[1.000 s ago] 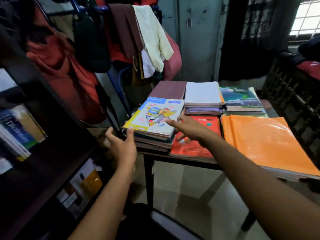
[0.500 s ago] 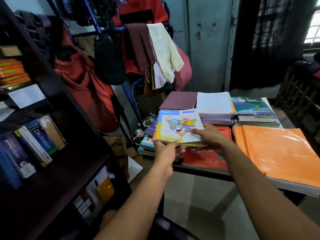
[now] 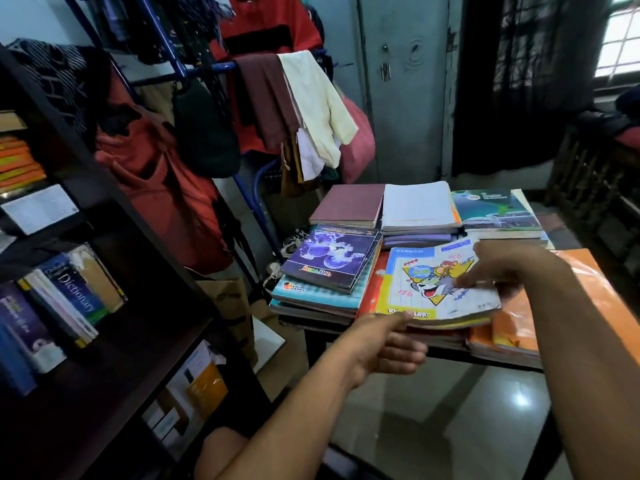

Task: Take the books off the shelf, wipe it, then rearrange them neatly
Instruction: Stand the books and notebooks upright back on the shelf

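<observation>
Stacked books cover the counter (image 3: 450, 356) beside the dark shelf (image 3: 114, 358). One cartoon notebook (image 3: 429, 289) is held at both ends by left hand (image 3: 384, 344) and right hand (image 3: 502, 265), each grip pinching it, probably for carrying shelfward.

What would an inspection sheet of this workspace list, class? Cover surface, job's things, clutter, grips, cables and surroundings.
Surface: table, covered in book stacks.
Job's things: cartoon notebook lifted; purple book tops the left stack; dictionary on the shelf.
Clutter: orange folders at the right.
Grips: left hand and right hand hold the cartoon notebook.
Cables: nothing seen.
Surroundings: clothes rack, steel cupboard.
</observation>
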